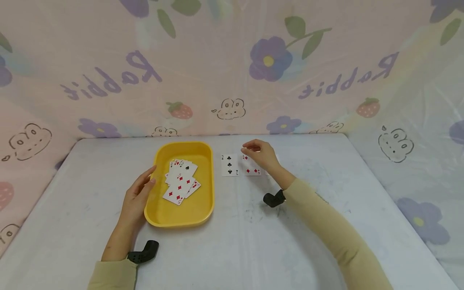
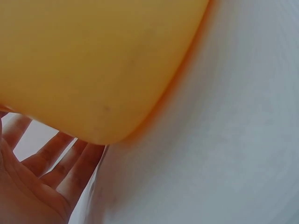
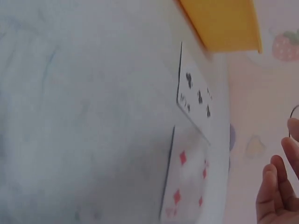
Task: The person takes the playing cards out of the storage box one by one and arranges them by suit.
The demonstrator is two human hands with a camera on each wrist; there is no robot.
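Note:
The yellow plastic tray (image 1: 197,213) holds a loose pile of face-up playing cards (image 1: 179,187), the five of diamonds on top. My left hand (image 1: 137,197) rests its fingertips against the tray's left side; in the left wrist view its fingers (image 2: 77,172) lie extended along the wall. Right of the tray, the three of clubs (image 1: 229,165) and the four of diamonds (image 1: 250,166) lie face up side by side. My right hand (image 1: 262,155) hovers over the four of diamonds, fingers loosely bent, no card showing between them. Behind that hand, a further card (image 1: 267,173) is mostly hidden.
A white cloth (image 1: 232,249) covers the table. A patterned curtain (image 1: 203,72) with flowers and rabbits rises along the back edge and the sides. Each wrist wears a black camera, the left one (image 1: 145,253) low over the cloth.

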